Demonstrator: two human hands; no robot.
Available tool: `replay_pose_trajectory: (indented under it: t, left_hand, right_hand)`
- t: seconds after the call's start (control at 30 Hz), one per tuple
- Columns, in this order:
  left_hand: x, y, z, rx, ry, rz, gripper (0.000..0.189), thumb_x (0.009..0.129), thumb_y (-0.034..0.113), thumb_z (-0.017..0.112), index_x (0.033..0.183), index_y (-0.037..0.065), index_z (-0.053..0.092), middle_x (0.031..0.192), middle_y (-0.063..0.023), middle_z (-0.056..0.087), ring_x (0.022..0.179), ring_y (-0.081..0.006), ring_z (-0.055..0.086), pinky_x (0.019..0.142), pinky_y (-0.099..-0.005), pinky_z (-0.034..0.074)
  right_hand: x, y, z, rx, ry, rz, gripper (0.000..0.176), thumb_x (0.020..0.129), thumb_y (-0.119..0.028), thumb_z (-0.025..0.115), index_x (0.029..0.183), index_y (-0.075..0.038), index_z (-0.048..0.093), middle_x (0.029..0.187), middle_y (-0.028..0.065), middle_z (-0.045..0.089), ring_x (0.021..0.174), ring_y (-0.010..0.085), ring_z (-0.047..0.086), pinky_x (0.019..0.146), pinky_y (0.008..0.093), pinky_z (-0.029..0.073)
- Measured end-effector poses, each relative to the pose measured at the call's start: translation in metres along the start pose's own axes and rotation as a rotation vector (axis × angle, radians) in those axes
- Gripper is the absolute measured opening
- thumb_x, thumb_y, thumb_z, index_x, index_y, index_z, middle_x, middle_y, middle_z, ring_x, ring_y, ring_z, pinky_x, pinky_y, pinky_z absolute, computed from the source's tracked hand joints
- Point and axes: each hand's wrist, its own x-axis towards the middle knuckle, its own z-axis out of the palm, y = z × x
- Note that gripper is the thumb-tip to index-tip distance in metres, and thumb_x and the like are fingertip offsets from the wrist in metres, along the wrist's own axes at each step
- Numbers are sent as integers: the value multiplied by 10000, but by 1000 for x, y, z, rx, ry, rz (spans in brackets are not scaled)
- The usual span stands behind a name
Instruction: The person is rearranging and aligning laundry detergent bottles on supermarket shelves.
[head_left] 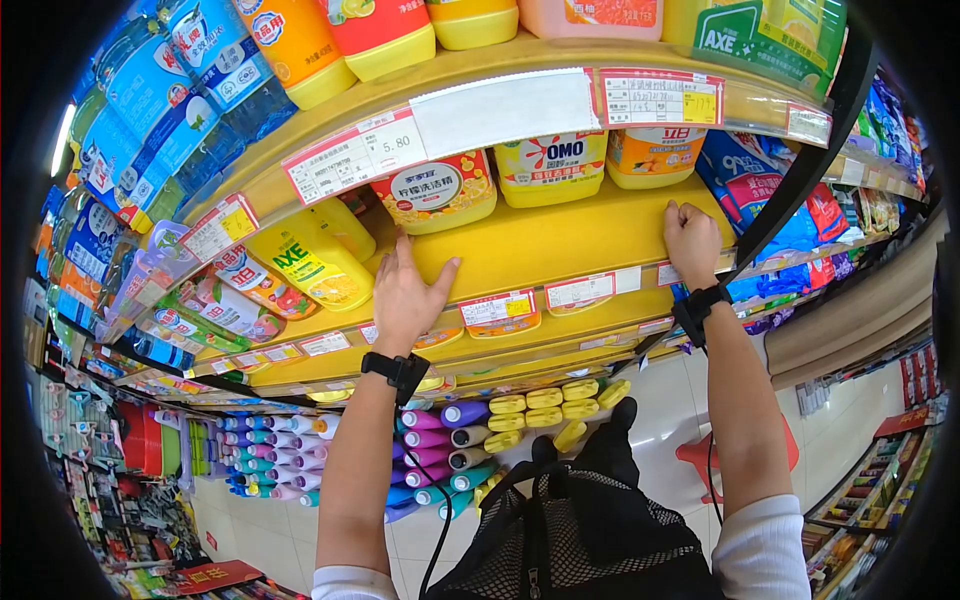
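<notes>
My left hand lies on the yellow shelf with its fingers spread and nothing in it. Just beyond its fingertips stands a lemon detergent bottle with a red and yellow label. To its left is a yellow AXE bottle. My right hand is closed in a fist near the right end of the same shelf; no item shows in it. Behind the shelf's bare front part stand a yellow OMO bottle and an orange bottle. Both wrists wear black straps.
An upper shelf edge with price tags overhangs the bottles. Blue bags hang or stand at the right, past a black post. On the floor below are rows of coloured bottles and a red stool.
</notes>
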Motion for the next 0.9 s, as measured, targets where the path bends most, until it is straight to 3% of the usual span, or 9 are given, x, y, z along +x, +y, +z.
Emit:
replay_pose_trajectory:
  t: [0.33,0.43,0.9]
  left_hand:
    - [-1,0,0,38,-17,-23,844,859,458,699,1440,-51,357,1224,-246,628,1126,-414,595,975,-462,469]
    - [-1,-3,2,-9,14,12,878,842,467,698,1420,-98,358,1154,-327,618,1104,-474,578,969,-480,471]
    - [0,-4,4,-28,0,3,881,845,483,690,1422,-94,358,1201,-320,605,1144,-488,561,1023,-481,441]
  right_hand:
    - [0,0,0,7,0,-2,390,910,-287,621,620,-27,600,634,198,617,599,414,602,565,497,463]
    - [0,0,-1,10,-1,-10,388,910,-285,623,622,-25,602,633,199,616,597,415,603,560,495,463]
    - [-1,1,1,5,8,-15,389,912,-289,621,625,-27,613,627,192,620,589,405,608,558,493,464]
